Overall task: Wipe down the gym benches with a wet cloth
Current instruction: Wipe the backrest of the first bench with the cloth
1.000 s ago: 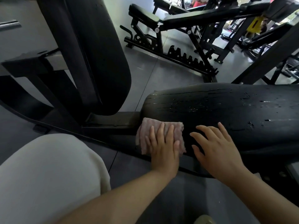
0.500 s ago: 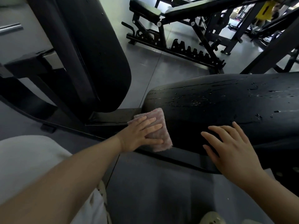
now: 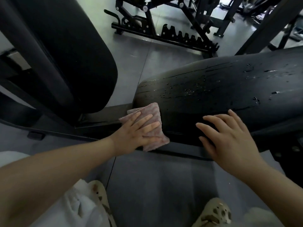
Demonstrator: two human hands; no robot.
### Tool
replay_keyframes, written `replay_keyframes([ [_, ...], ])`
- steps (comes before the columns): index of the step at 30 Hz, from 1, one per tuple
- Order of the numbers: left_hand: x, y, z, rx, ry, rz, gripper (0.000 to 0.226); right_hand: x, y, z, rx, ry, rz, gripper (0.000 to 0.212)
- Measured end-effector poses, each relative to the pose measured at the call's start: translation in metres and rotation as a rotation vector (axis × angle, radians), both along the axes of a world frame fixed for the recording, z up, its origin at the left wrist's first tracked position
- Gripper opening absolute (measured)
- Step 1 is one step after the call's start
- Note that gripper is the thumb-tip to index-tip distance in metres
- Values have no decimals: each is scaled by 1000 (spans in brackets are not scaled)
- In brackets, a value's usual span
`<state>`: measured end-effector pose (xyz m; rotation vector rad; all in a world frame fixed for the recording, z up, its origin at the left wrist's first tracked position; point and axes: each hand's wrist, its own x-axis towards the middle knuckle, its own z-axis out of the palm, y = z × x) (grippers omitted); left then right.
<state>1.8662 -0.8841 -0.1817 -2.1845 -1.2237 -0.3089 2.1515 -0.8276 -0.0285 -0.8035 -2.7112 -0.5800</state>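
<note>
Fingers (image 3: 144,119) of the left hand (image 3: 133,133) lie straight and spread, pressing the pink cloth (image 3: 150,126) against the bench pad (image 3: 221,89) edge at frame centre. Right hand (image 3: 229,141) rests flat, fingers splayed, just beside. Step: wiping the pad's side. Next move likely calls for sweeping toward the droplet-covered top.

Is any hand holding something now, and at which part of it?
Neither hand grips anything. The left hand presses flat on the middle of the pink cloth against the bench pad; the right hand rests open on the pad.
</note>
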Motion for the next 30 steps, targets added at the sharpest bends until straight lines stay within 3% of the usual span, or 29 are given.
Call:
replay_keyframes([
  [7,43,7,28,-56,-114,-105,60,4,4,6,-48,12,11,33],
  [17,135,25,87,-95,-132,-147,63,50,4,33,-1,244,-185,29],
  [21,188,30,140,-278,-211,-81,74,85,-5,51,19,306,-347,22],
  [24,221,35,165,-474,-146,28,75,109,-4,67,15,330,-449,25],
  [30,278,74,188,-408,-171,116,78,158,27,85,92,419,-511,23],
])
